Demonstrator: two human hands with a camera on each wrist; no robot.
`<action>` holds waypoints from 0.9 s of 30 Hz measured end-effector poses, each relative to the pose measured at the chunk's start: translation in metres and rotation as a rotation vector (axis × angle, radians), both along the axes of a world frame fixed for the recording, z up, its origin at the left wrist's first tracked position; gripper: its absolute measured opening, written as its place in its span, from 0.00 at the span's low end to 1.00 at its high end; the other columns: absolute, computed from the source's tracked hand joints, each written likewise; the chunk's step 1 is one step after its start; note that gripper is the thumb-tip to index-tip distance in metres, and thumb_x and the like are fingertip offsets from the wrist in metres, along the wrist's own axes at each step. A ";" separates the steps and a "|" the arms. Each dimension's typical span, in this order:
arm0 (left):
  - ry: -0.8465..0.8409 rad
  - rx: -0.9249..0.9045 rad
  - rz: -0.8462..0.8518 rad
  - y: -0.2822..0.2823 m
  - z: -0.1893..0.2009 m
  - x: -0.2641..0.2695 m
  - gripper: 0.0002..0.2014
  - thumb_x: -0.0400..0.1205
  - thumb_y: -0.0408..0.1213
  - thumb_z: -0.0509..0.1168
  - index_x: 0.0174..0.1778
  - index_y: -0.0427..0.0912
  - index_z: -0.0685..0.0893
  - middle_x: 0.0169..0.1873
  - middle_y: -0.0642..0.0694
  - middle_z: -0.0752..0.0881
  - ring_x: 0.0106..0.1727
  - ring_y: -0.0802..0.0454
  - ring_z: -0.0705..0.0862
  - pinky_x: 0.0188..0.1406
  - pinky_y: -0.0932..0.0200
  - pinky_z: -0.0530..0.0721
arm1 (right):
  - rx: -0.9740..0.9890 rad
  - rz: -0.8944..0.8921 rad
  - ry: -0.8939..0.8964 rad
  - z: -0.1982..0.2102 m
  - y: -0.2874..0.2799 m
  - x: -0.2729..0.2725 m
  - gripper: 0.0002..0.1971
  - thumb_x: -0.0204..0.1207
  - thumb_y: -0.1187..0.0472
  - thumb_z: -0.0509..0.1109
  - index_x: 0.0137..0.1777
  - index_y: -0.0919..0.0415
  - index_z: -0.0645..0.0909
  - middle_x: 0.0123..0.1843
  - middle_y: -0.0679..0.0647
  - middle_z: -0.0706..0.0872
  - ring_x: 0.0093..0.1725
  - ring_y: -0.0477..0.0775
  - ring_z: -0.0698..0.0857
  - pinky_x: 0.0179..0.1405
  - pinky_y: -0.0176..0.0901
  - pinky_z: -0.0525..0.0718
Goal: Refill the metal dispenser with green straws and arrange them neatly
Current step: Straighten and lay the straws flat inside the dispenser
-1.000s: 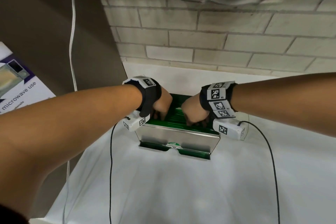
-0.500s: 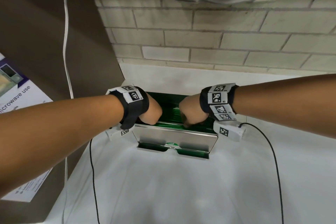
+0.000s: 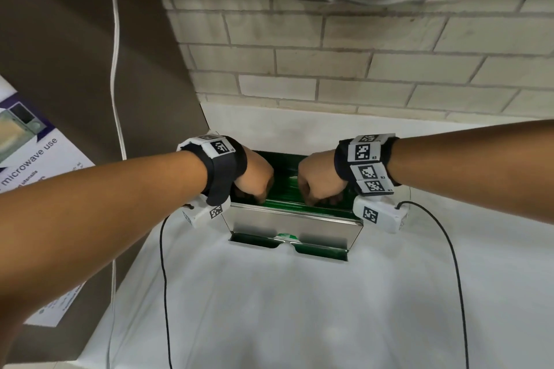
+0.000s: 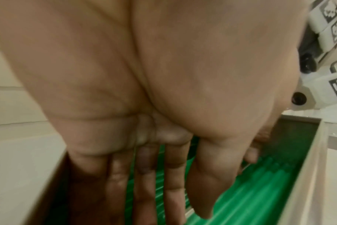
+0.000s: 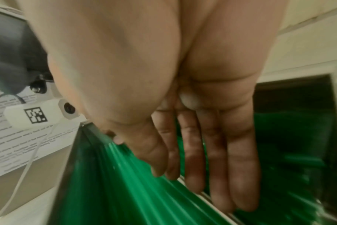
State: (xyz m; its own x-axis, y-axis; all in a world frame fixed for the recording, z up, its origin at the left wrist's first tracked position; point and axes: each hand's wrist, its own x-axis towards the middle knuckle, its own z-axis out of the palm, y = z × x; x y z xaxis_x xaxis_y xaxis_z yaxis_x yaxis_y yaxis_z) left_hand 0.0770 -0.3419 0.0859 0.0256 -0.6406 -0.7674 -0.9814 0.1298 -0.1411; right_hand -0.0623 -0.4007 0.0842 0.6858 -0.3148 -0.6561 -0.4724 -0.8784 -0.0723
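A shiny metal dispenser stands on a white-covered table against the wall, its top open. Green straws lie lengthwise inside it, and more show in the front slot. My left hand reaches down into the left end of the open top and my right hand into the right end. In the left wrist view the fingers point straight down onto the straws. In the right wrist view the fingers are also straight and rest against the straws. Neither hand grips anything.
The white table cover spreads in front of the dispenser. A brick wall rises close behind it. A brown panel with a microwave notice and a white cable stands at the left. Black wrist cables trail over the cloth.
Both hands stay in the dispenser's open top. The left hand has shifted a little toward the left end, so the hands stand slightly farther apart.
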 end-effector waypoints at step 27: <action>0.104 -0.029 0.161 -0.009 0.004 0.013 0.13 0.85 0.42 0.66 0.59 0.38 0.90 0.46 0.47 0.90 0.50 0.44 0.89 0.62 0.49 0.86 | -0.024 -0.028 0.007 -0.001 0.000 -0.005 0.16 0.84 0.53 0.68 0.66 0.61 0.85 0.50 0.54 0.87 0.39 0.49 0.82 0.33 0.33 0.77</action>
